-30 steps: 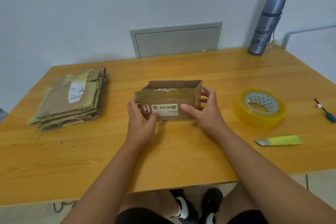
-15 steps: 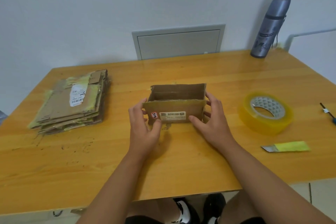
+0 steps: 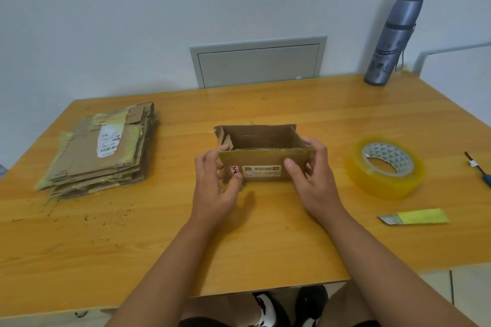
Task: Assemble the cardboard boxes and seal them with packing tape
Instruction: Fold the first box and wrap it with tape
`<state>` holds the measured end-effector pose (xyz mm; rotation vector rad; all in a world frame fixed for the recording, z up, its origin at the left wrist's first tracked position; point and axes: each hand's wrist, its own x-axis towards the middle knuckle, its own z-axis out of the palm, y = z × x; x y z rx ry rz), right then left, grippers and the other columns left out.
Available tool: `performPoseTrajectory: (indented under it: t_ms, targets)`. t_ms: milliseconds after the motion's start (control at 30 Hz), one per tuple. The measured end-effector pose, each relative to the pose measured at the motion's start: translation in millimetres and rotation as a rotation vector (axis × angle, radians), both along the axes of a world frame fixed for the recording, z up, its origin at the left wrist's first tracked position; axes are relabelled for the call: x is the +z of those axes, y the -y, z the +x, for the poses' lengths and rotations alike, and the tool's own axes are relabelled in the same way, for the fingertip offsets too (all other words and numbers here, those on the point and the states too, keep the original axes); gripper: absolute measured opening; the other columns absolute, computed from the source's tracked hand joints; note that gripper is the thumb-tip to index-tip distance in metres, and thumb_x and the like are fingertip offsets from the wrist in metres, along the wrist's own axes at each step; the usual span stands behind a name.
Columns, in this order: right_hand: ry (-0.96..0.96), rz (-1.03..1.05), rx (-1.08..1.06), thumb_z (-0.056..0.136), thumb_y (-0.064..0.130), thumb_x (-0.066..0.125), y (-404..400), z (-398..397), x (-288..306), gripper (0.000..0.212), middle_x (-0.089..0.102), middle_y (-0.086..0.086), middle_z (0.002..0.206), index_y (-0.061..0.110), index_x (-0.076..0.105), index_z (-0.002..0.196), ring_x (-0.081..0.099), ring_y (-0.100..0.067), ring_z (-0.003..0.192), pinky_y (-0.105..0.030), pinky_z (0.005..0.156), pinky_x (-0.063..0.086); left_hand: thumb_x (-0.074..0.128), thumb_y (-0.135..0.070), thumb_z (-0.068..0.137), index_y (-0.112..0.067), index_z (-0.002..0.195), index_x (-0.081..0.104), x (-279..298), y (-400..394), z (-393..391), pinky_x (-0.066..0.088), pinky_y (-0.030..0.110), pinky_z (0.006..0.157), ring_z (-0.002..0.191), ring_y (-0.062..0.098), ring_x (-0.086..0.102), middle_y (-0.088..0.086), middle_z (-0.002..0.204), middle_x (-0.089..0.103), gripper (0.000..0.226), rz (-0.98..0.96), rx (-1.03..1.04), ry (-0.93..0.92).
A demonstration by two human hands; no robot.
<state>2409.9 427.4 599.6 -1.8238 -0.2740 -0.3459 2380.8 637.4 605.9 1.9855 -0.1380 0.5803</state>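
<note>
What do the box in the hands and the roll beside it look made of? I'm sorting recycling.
Box: brown corrugated cardboard, matte, with frayed top edges and paper labels. Roll: glossy, translucent yellowish plastic tape, apparently on a printed cardboard core.

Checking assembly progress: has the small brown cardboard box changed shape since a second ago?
Yes. The small brown cardboard box has opened up from nearly flat; yellow tape roll stayed put.

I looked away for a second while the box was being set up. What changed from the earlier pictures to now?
The box went from nearly flat to opened into a rectangle, its inside and flaps now showing. The left hand and right hand kept hold of its two ends, spreading them. The flat cardboard stack, tape roll, knife and bottle stayed put on the table.
</note>
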Motion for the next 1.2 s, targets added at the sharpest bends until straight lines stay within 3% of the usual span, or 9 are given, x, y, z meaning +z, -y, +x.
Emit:
performPoseTrajectory:
  t_ms: [100,200,433,533,667,800,967,1100,1200]
  targets:
    - [-0.006,-0.023,0.001,0.092,0.049,0.056,0.4,1.7,-1.9,0.039,0.054,0.011,0.132,0.049,0.042,0.129,0.054,-0.011,0.123,-0.049,0.098,0.048,0.060,-0.022,0.087,-0.032,0.123,0.050,-1.0,-0.9,0.9,0.044,0.008,0.074,0.098,-0.004,0.047,0.004,0.119,0.042,0.039,-0.010,0.015,0.004]
    - [0.002,-0.021,0.003,0.094,0.043,0.056,1.4,2.3,-2.7,0.035,0.052,0.014,0.129,0.039,0.049,0.128,0.051,-0.008,0.123,-0.043,0.098,0.048,0.057,-0.036,0.088,-0.024,0.111,0.055,-2.7,-3.1,1.3,0.044,0.012,0.077,0.098,0.001,0.049,0.002,0.114,0.045,0.026,-0.010,0.034,0.007]
    - [-0.026,-0.034,0.038,0.099,0.042,0.049,0.8,3.0,1.0,0.030,0.047,0.010,0.136,0.030,0.058,0.125,0.041,0.006,0.129,-0.008,0.097,0.035,0.048,-0.045,0.096,-0.009,0.089,0.056,-3.2,-7.6,4.6,0.051,0.036,0.073,0.094,0.018,0.054,0.003,0.103,0.051,0.037,-0.055,0.115,0.057]
    - [-0.050,-0.004,0.029,0.102,0.040,0.043,-1.8,2.0,6.3,0.029,0.048,0.005,0.135,0.027,0.058,0.122,0.040,0.016,0.122,0.001,0.092,0.030,0.045,-0.046,0.097,-0.020,0.084,0.054,-0.1,-7.6,4.8,0.046,0.024,0.075,0.092,0.007,0.052,-0.003,0.098,0.052,0.031,-0.076,0.126,0.046]
    - [-0.056,-0.007,-0.006,0.097,0.043,0.041,-3.8,5.0,9.6,0.044,0.049,0.001,0.132,0.013,0.061,0.123,0.041,0.019,0.116,0.002,0.089,0.030,0.050,-0.042,0.097,-0.027,0.089,0.056,5.1,-7.4,7.1,0.043,0.015,0.070,0.084,0.001,0.054,0.002,0.095,0.057,0.018,-0.129,0.128,0.026]
    - [-0.054,-0.018,-0.031,0.096,0.046,0.041,-3.6,6.5,8.5,0.052,0.050,0.003,0.131,0.010,0.058,0.129,0.043,0.016,0.116,0.001,0.090,0.031,0.052,-0.037,0.095,-0.032,0.113,0.062,11.1,-10.5,11.2,0.047,0.014,0.069,0.084,0.001,0.054,0.001,0.102,0.055,0.021,-0.195,0.059,-0.071]
    - [-0.052,-0.012,-0.041,0.097,0.044,0.042,-4.6,5.8,7.8,0.047,0.051,0.003,0.128,0.012,0.058,0.127,0.045,0.010,0.118,-0.002,0.092,0.032,0.051,-0.029,0.099,-0.023,0.114,0.067,13.0,-9.2,11.6,0.041,0.005,0.075,0.089,-0.004,0.054,0.004,0.104,0.056,0.023,-0.138,0.067,-0.071]
    - [-0.052,-0.021,-0.079,0.102,0.034,0.048,-7.0,9.7,8.2,0.023,0.055,0.002,0.116,0.020,0.059,0.117,0.052,0.003,0.106,-0.008,0.084,0.039,0.054,-0.034,0.095,-0.030,0.097,0.067,13.8,-8.0,15.3,0.043,0.013,0.073,0.082,-0.002,0.053,0.001,0.100,0.058,0.013,-0.161,0.114,-0.094]
    - [-0.088,-0.010,-0.105,0.102,0.033,0.051,-7.6,12.5,9.4,0.022,0.057,0.004,0.117,0.022,0.055,0.120,0.053,0.003,0.103,-0.012,0.079,0.043,0.059,-0.024,0.098,-0.028,0.103,0.064,18.8,-5.2,17.8,0.050,0.017,0.066,0.084,0.007,0.056,0.000,0.102,0.059,0.008,-0.276,0.125,-0.179]
